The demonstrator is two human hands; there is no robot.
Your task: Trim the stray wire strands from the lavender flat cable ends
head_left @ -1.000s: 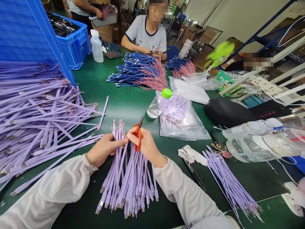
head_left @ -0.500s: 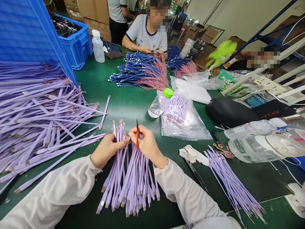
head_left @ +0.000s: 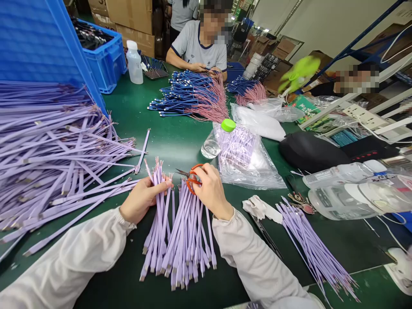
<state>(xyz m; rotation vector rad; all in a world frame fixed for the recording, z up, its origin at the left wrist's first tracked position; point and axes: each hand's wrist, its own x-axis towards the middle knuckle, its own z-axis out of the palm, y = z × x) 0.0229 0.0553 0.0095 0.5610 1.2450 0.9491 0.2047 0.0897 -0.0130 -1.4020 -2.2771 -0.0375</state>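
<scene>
Surface: green tabletop [head_left: 180, 146], with a heap of flat lavender cables [head_left: 48, 150] spread at left.
Left hand [head_left: 143, 199]: grip closed firmly around a bundle of rubbery lavender cables [head_left: 180, 240], frayed wire ends upward.
Right hand [head_left: 212, 186]: grip curled through orange-handled scissors [head_left: 193, 178], blades nearly closed, just above the bundle.
Change: scissors now lie sideways, pointing left, no longer upright.

Beyond my green workbench [head_left: 135, 116], cardboard cartons [head_left: 131, 21] stand stacked at far left, while a blue steel rack [head_left: 363, 43] slants across a pale wall [head_left: 322, 21] at right.
</scene>
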